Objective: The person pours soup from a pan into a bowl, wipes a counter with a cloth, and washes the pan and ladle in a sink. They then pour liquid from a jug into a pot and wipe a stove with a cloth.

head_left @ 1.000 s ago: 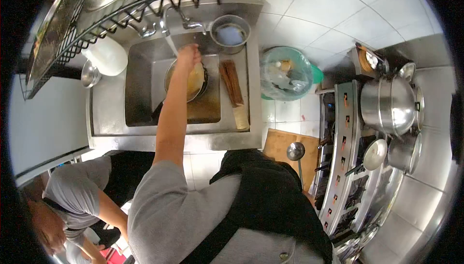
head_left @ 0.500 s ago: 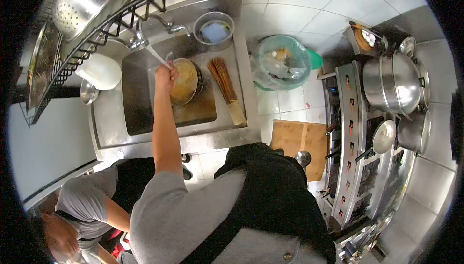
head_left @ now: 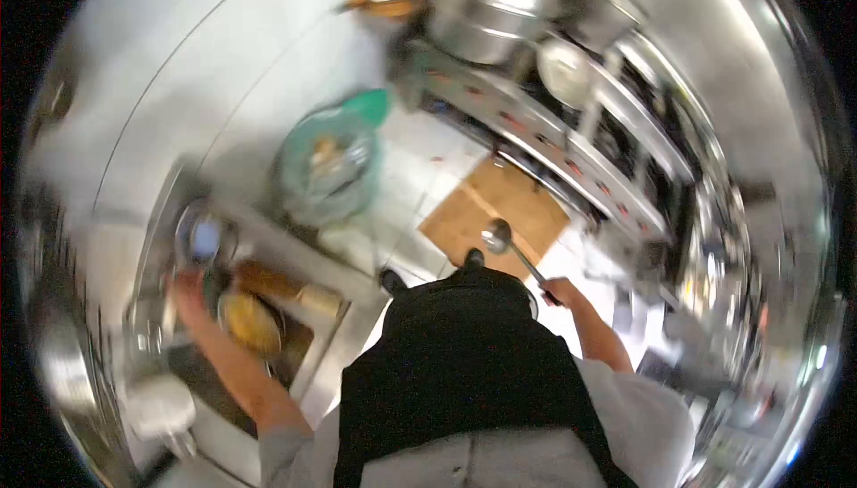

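My right hand (head_left: 558,291) is closed around the handle of a metal ladle (head_left: 496,235), whose round bowl hangs out over the floor. Over the sink, my left hand (head_left: 186,290) is smeared by motion, so its fingers do not show clearly. It is nearest to a round metal bowl (head_left: 205,236) with something pale blue inside. Just beside my left forearm, a round pan (head_left: 252,323) with yellowish contents sits in the sink (head_left: 308,354). A brown stick brush (head_left: 268,281) lies along the sink's edge.
A green bin (head_left: 326,166) with a plastic liner stands beyond the sink. Flattened cardboard (head_left: 495,211) covers part of the floor. The stove (head_left: 544,135) runs along the far side, carrying a large steel pot (head_left: 486,6) and a small pan (head_left: 562,73).
The view has swung toward the stove. My left hand has moved from beside the pan toward the round metal bowl. My right hand with the ladle's handle now shows; earlier only the ladle's bowl did.
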{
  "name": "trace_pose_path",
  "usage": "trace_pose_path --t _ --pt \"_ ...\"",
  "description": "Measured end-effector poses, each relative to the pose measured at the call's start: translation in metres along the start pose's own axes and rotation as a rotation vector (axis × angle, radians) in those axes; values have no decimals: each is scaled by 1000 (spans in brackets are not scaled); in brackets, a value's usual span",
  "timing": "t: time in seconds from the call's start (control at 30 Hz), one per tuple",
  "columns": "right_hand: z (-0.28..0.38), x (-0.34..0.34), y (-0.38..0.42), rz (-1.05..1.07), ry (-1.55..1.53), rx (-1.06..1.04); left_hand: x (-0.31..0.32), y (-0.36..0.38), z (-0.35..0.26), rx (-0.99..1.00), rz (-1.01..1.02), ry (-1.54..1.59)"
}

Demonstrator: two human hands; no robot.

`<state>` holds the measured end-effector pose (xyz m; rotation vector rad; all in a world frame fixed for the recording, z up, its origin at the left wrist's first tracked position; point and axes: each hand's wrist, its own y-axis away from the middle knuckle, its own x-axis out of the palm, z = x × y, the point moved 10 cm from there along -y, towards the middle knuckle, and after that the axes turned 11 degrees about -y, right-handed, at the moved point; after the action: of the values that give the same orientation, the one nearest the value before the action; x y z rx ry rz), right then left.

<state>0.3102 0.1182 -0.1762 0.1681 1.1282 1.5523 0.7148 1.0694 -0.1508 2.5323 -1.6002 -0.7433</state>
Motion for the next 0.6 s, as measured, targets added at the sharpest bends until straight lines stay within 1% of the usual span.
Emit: trace_pose_path --t 0.03,0.07,0.1,0.17,0.2,0.23,0.3,0.33,0.37,0.4,0.43,0.47,0.5,0.57,0.6 --pt "-5 -1 12 -123 -402 187 1 16 -21 -302 -63 683" --pt "-11 8 25 -223 -796 347 -5 14 -42 -266 -46 568" --pt "-22 11 28 -253 -836 355 -24 -12 -30 -218 -47 644" --pt "-39 22 26 -205 -898 389 -21 11 -73 -215 -132 512" --pt "-32 19 33 -236 -903 350 -37 -11 -56 -226 -57 383" --pt "-45 23 31 -245 -918 349 -39 -40 -46 -230 22 252" --pt "-56 25 38 -269 -928 350 -11 37 -123 -173 -164 -253" --pt "-67 28 41 -290 -962 348 -33 -10 -131 213 -289 -529" --pt "-80 34 41 -289 -982 368 -27 9 -171 558 -528 -846" --pt "-92 39 41 -282 -997 386 -19 14 -164 546 -579 -820" --pt "-101 39 41 -289 -1018 378 7 53 -182 533 -630 -792" --pt "-115 42 45 -303 -1062 418 48 122 -224 521 -680 -762" --pt "-132 43 50 -320 -1106 459 78 135 -229 543 -672 -753" --pt "-173 49 50 -356 -1170 442 170 165 -240 934 -410 -621" --pt "-191 49 49 -377 -1213 431 207 199 -248 938 -473 -640"
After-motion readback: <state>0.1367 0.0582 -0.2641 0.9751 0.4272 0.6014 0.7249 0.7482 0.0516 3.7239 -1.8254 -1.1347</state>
